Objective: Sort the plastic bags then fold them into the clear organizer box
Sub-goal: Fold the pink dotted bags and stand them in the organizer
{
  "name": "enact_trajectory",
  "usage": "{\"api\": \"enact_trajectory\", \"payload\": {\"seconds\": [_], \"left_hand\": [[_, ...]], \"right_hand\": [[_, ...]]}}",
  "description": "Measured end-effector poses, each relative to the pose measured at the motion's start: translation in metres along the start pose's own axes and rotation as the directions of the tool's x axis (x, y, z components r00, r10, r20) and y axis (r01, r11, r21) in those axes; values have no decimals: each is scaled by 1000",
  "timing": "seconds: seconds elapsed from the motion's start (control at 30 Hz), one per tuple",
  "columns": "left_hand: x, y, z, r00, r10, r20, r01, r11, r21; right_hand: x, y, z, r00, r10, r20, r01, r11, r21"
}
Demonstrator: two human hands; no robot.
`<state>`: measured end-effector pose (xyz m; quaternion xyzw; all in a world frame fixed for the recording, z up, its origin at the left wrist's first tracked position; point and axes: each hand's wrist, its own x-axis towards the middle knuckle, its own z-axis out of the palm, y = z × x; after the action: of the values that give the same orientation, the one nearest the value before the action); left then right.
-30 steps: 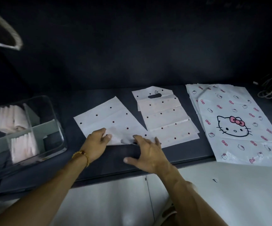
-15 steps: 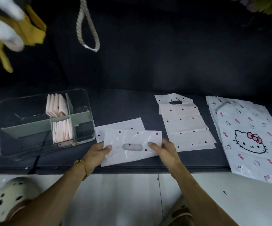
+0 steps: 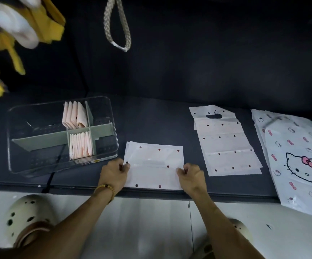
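A white dotted plastic bag [image 3: 154,165] lies folded on the dark surface near its front edge. My left hand [image 3: 114,174] pinches the bag's left edge and my right hand [image 3: 191,174] pinches its right edge. To the left stands the clear organizer box [image 3: 39,165] with grey dividers; folded pinkish bags [image 3: 75,114] stand in its rear compartment and more folded bags [image 3: 80,146] in the front one. A stack of dotted bags [image 3: 226,143] lies to the right. Further right lie cat-print bags [image 3: 297,156].
The dark surface [image 3: 151,120] ends at a front edge just below my hands, over white cabinet fronts. A braided loop [image 3: 117,25] hangs above, and yellow and white cloth [image 3: 20,28] hangs at the upper left. Pale clogs [image 3: 26,217] show on the floor.
The dotted bag was lifted by both hands and folded over. It now lies flat at the front edge, with each hand pinching one side edge. The view has shifted left toward the box.
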<state>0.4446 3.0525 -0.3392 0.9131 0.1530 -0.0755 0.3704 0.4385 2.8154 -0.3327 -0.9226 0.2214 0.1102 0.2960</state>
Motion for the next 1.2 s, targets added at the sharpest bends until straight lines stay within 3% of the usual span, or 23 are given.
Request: {"api": "enact_trajectory", "payload": {"seconds": [0.23,0.3,0.37,0.47,0.53,0.63,0.7,0.77,0.83,0.93,1.1,1.2], "left_hand": [[0,16,-5,996,73,-60,-50,946,320],[-6,14,-9,969,217,-118,-153,903,401],[-14,14,-6,889,439,-128,-347,830,437],[-22,10,11,769,629,114,-618,686,385],[-21,4,23,762,582,285,-648,665,372],[-19,-7,32,774,531,346,-633,646,426],[-20,-10,33,768,524,369,-641,625,445],[-20,-10,33,763,534,365,-646,609,460],[-20,-9,33,763,534,363,-645,602,470],[-19,-10,32,756,523,393,-654,607,451],[-17,-13,28,735,523,432,-678,579,453],[-16,-13,29,739,526,420,-673,595,439]], "right_hand": [[11,-1,0,999,34,16,-34,999,-19],[13,-1,0,999,40,27,-40,999,-20],[15,-1,1,999,42,27,-42,999,-25],[17,0,1,998,42,39,-41,999,-33],[17,0,0,998,45,51,-43,999,-29],[8,-5,-4,999,47,5,-47,992,-114],[-4,-7,-3,972,-162,-170,99,940,-328],[-20,-16,9,846,-481,-230,357,832,-424],[-34,-28,31,762,-638,-108,565,737,-370],[-47,-26,60,783,-590,199,621,715,-321],[-31,15,39,721,-617,316,686,574,-447],[-18,40,12,734,-597,324,672,569,-475]]}}
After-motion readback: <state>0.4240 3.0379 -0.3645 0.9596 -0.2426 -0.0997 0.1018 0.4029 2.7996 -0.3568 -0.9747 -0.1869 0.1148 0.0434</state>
